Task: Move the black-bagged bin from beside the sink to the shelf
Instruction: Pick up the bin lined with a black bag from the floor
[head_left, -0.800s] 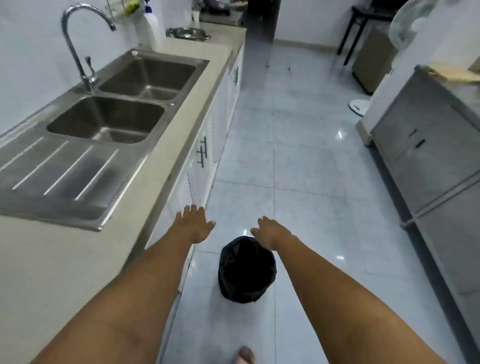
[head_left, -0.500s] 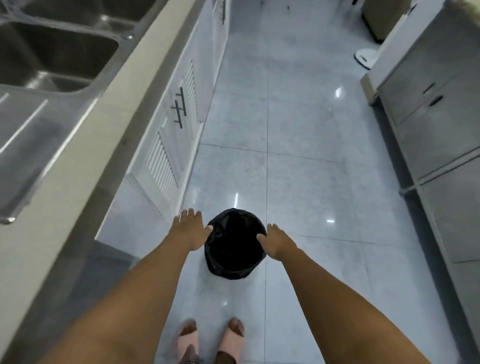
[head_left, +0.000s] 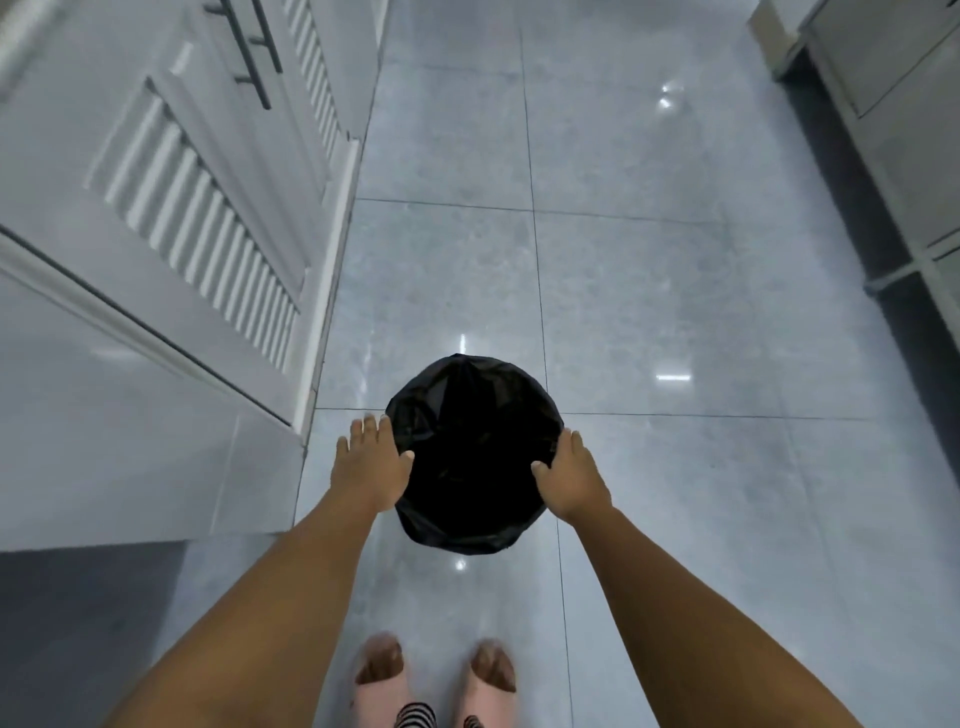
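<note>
The bin (head_left: 470, 467), small and round and lined with a black bag, stands on the grey floor tiles just in front of my feet. My left hand (head_left: 370, 467) is at its left rim with the fingers spread and blurred, and the thumb touches the bag's edge. My right hand (head_left: 570, 475) is on the right rim, with the thumb hooked over the edge and the fingers down the outer wall. The inside of the bin is dark and I cannot see any contents. No shelf is in view.
White louvred cabinet doors (head_left: 208, 218) with dark bar handles run along the left, close to the bin. A grey metal cabinet (head_left: 893, 104) lines the right side. Glossy floor tiles (head_left: 649, 286) stretch ahead. My feet in pink slippers (head_left: 436, 675) are at the bottom.
The view has tilted down and closer, so the sink and counter have left the frame. Both hands have dropped from above the bin onto its rim, one on each side.
</note>
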